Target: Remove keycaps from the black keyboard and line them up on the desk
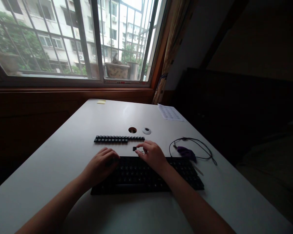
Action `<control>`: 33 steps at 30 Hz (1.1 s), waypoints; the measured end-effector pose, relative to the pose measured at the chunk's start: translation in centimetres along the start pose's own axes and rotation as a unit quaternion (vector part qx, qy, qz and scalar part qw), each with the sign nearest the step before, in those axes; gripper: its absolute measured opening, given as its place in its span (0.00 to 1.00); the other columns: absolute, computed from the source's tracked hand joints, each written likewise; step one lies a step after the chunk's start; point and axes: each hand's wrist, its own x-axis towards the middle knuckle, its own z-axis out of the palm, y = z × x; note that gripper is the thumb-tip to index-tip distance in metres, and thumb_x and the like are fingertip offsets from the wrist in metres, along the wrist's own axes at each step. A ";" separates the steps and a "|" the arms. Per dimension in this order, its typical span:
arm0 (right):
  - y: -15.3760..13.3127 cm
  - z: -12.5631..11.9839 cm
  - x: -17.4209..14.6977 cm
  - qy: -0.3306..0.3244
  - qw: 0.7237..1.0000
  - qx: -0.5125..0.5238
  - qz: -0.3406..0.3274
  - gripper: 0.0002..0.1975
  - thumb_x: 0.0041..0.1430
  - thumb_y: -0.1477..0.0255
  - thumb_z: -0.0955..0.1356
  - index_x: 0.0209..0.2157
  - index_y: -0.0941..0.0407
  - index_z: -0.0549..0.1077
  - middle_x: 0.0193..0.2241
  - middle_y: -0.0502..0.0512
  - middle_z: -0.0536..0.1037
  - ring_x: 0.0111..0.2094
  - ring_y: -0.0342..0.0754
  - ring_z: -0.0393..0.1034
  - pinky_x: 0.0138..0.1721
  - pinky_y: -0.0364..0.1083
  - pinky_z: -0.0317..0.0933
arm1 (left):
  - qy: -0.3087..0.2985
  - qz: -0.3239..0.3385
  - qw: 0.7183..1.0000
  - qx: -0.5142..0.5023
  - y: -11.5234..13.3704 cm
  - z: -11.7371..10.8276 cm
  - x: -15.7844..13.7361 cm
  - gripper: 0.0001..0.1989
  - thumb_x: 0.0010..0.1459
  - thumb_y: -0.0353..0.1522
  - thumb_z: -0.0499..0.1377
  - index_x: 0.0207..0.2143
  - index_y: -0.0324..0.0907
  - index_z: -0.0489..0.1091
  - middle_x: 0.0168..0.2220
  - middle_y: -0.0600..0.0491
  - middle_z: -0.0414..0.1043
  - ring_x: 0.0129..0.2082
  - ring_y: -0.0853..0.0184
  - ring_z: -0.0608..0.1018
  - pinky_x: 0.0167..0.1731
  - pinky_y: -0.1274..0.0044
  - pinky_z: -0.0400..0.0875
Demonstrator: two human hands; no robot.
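Note:
A black keyboard lies on the white table in front of me. My left hand is curled over its upper left corner, fingers bent and close together; part of the keyboard is hidden under it. Just beyond the keyboard's far edge, my right hand has a small black keycap between thumb and index finger. The right forearm crosses over the keyboard's right part and covers some keys. Farther back, several black keycaps are lined up in two rows, the back row longer than the front one.
A looped black cable and a dark purple cloth-like item lie to the right. Behind the keycap rows are a round hole in the table and a round cover. Printed paper and a yellow note are near the far edge.

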 end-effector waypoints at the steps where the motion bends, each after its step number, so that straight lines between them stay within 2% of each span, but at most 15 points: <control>1: 0.3 0.1 0.8 -0.007 1.000 -0.006 0.006 0.07 0.56 0.69 0.72 0.37 0.54 0.78 0.27 0.50 0.74 0.30 0.46 0.68 0.37 0.44 0.60 | -0.006 0.007 1.000 0.009 -0.1 -0.1 0.0 0.04 0.62 0.29 0.56 0.38 0.43 0.70 0.37 0.51 0.73 0.40 0.62 0.72 0.41 0.69 0.68; 6: 1.5 1.9 4.0 -0.070 0.996 -0.049 0.033 0.06 0.57 0.68 0.71 0.36 0.53 0.79 0.36 0.52 0.80 0.36 0.47 0.73 0.39 0.44 0.61 | -0.038 0.019 0.999 0.029 -0.8 -0.3 -0.2 0.07 0.59 0.26 0.55 0.39 0.43 0.70 0.39 0.50 0.72 0.41 0.60 0.70 0.41 0.68 0.68; 11: 2.0 3.8 4.4 -0.108 0.989 -0.072 0.077 0.08 0.56 0.67 0.71 0.37 0.53 0.79 0.39 0.53 0.80 0.38 0.48 0.74 0.41 0.44 0.63 | -0.036 0.003 0.999 0.018 -1.4 -0.2 -0.1 0.07 0.58 0.25 0.54 0.35 0.43 0.70 0.36 0.50 0.71 0.39 0.61 0.71 0.39 0.69 0.69; 15: 2.3 4.1 4.1 -0.112 0.987 -0.068 0.098 0.08 0.57 0.66 0.70 0.38 0.53 0.79 0.40 0.53 0.80 0.38 0.47 0.74 0.41 0.44 0.63 | -0.033 -0.008 0.999 0.013 -1.5 0.0 -0.1 0.07 0.58 0.25 0.54 0.35 0.43 0.70 0.35 0.50 0.71 0.38 0.61 0.71 0.38 0.70 0.69; 24: 2.8 4.4 3.9 -0.106 0.989 -0.044 0.098 0.09 0.58 0.66 0.70 0.40 0.52 0.79 0.40 0.53 0.80 0.39 0.47 0.74 0.42 0.44 0.63 | -0.038 -0.012 0.999 0.005 -1.6 0.1 -0.2 0.07 0.59 0.25 0.54 0.35 0.43 0.69 0.35 0.50 0.71 0.38 0.61 0.71 0.38 0.70 0.67; 29: 3.0 4.1 3.4 -0.071 0.994 -0.029 0.079 0.10 0.57 0.68 0.71 0.42 0.52 0.78 0.39 0.52 0.79 0.35 0.45 0.73 0.41 0.44 0.64 | -0.043 -0.011 0.999 0.006 -1.8 0.1 -0.3 0.07 0.59 0.25 0.54 0.35 0.43 0.69 0.35 0.50 0.71 0.38 0.61 0.71 0.38 0.69 0.67; 33: 2.7 3.6 3.2 -0.048 0.997 -0.048 0.032 0.08 0.60 0.72 0.68 0.40 0.52 0.79 0.38 0.53 0.78 0.35 0.45 0.73 0.41 0.44 0.64 | -0.041 -0.008 0.999 0.004 -2.0 0.1 -0.3 0.07 0.59 0.25 0.54 0.35 0.43 0.69 0.36 0.50 0.71 0.38 0.61 0.71 0.38 0.69 0.67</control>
